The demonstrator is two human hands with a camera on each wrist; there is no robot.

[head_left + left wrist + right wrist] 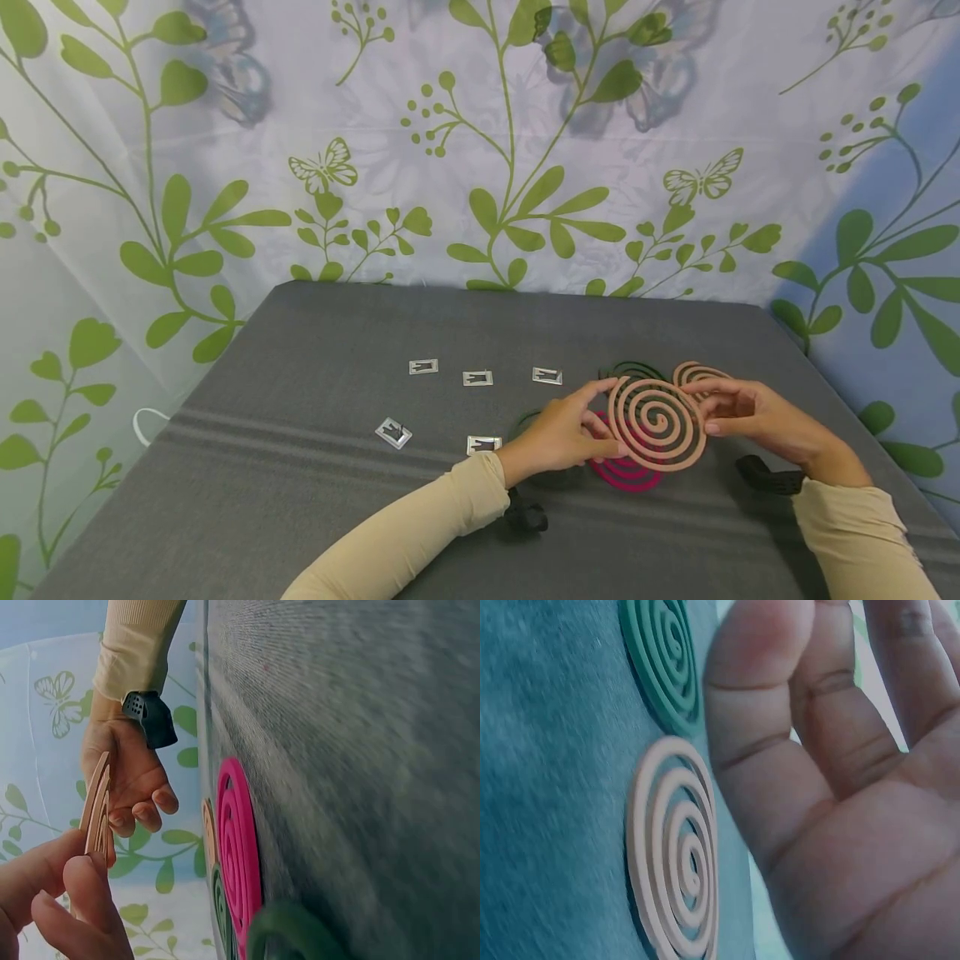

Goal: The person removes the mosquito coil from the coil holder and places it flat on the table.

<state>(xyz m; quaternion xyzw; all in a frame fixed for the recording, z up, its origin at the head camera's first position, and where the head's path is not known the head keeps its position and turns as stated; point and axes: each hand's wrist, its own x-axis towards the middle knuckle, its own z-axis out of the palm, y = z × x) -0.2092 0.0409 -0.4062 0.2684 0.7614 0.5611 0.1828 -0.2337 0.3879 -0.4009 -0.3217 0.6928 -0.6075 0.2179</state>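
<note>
A peach-coloured mosquito coil (657,421) is held up over the table, its spiral face towards the head camera. My left hand (558,433) pinches its left edge between thumb and fingers. At the opposite edge, the thumb and fingers of my right hand (757,417) grip it. Seen from the left wrist, the raised coil (97,802) is nearly edge-on, with the right hand (131,769) behind it. Beneath lie a pink coil (238,847), partly covered in the head view, a second peach coil (675,847) and a dark green coil (667,660).
Several small silver metal stands lie left of the hands, among them one at the back (423,367) and one nearer the front (393,432). Another green coil (292,930) is partly hidden beneath my left hand. A leaf-patterned curtain (420,183) hangs behind the grey table (300,500).
</note>
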